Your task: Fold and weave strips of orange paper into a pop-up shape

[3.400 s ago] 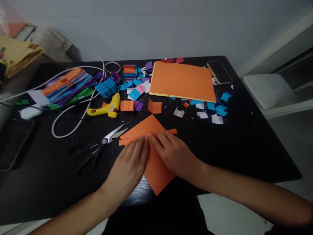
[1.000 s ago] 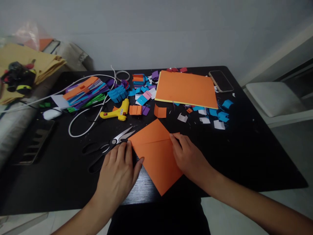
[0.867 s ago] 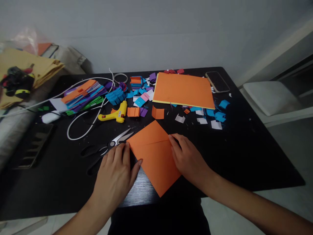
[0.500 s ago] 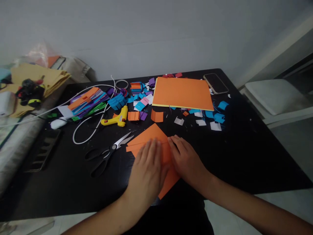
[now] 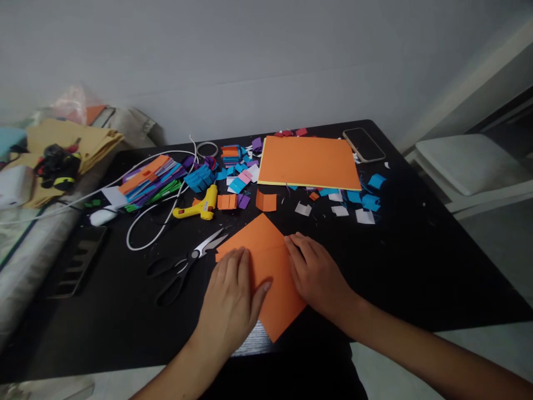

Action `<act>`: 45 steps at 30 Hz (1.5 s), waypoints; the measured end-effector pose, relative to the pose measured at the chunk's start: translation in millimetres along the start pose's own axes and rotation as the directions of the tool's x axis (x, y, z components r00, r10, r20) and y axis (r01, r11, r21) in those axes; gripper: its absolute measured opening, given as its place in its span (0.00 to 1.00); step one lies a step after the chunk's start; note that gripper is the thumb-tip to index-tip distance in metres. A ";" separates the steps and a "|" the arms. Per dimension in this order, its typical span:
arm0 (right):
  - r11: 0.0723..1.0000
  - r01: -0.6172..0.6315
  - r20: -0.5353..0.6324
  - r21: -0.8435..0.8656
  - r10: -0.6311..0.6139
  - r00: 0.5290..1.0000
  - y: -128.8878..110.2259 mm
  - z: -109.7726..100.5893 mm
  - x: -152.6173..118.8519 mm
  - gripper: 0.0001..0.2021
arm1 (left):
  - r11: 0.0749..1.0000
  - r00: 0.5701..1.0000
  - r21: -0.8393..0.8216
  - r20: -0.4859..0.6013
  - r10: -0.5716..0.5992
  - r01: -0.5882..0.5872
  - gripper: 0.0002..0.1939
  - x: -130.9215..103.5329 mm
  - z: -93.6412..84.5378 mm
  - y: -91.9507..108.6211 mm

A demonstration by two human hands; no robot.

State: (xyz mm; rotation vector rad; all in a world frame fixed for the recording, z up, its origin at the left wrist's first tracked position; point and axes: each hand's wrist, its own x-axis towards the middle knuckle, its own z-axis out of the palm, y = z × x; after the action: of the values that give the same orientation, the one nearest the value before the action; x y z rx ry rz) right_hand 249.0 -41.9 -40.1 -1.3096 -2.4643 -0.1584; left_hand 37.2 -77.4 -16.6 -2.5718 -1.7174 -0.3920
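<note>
An orange paper sheet [image 5: 272,278] lies turned cornerwise on the black table [image 5: 400,261] close to my body, with a faint crease across its upper part. My left hand [image 5: 229,294] rests flat on its left side, thumb spread away from the fingers. On the right edge of the sheet lies my right hand [image 5: 316,272], its fingers extended and pressing down. Black-handled scissors [image 5: 194,254] lie partly open to the left of the sheet. Beyond it sits a small folded orange piece [image 5: 266,201].
A yellow glue gun [image 5: 204,204], a white cable [image 5: 135,225] and bundles of coloured strips [image 5: 154,178] lie at the left. Behind are an orange stack [image 5: 310,161], blue and white scraps [image 5: 365,216] and a phone [image 5: 363,144].
My left hand has slid left across the orange sheet, uncovering its middle. My right hand has stayed on the right edge. The view has shifted slightly.
</note>
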 end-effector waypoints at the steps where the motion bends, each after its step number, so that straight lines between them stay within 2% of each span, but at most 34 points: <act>1: 1.000 0.004 -0.001 -0.004 -0.004 1.000 -0.2 0.1 0.1 0.20 | 1.000 1.000 0.000 -0.008 -0.008 0.008 0.32 -2.9 -1.5 -4.2; 8: 1.000 0.014 0.004 -0.020 -0.014 1.000 2.4 -3.6 1.2 0.20 | 0.998 0.999 0.050 -0.027 -0.043 0.044 0.33 -22.4 -8.4 -30.3; 14: 0.998 -0.009 0.094 -0.055 0.014 0.995 -10.5 -9.9 16.2 0.20 | 0.996 0.998 0.068 -0.047 -0.049 0.052 0.35 -29.6 -1.1 -32.4; 19: 0.973 0.184 0.156 0.139 -0.205 0.966 -40.5 -1.0 29.0 0.22 | 0.993 0.997 0.098 -0.061 -0.053 0.059 0.35 -31.2 4.3 -30.7; 23: 0.957 0.204 0.168 0.208 -0.240 0.956 -49.9 3.0 31.4 0.24 | 0.992 0.998 0.110 -0.049 -0.050 0.055 0.35 -31.7 3.9 -30.9; 31: 0.967 0.051 0.083 0.250 -0.074 0.994 -29.2 -8.3 21.0 0.21 | 0.992 0.997 0.110 -0.058 -0.057 0.063 0.35 -30.3 3.3 -29.7; 37: 0.967 -0.065 0.098 0.248 0.042 0.994 -6.9 -15.1 7.5 0.22 | 0.993 0.996 0.100 -0.065 -0.054 0.060 0.35 -30.2 2.9 -29.2; 45: 0.978 -0.138 0.063 0.156 0.129 0.990 20.1 -20.4 -3.2 0.19 | 0.992 0.997 0.111 -0.057 -0.049 0.055 0.34 -30.3 2.0 -29.1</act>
State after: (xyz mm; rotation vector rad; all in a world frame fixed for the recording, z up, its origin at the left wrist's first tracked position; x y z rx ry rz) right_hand 272.2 -38.2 -23.4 -1.4192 -2.3659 0.1066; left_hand 0.1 -93.1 -28.7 -2.4203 -1.7388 -0.3516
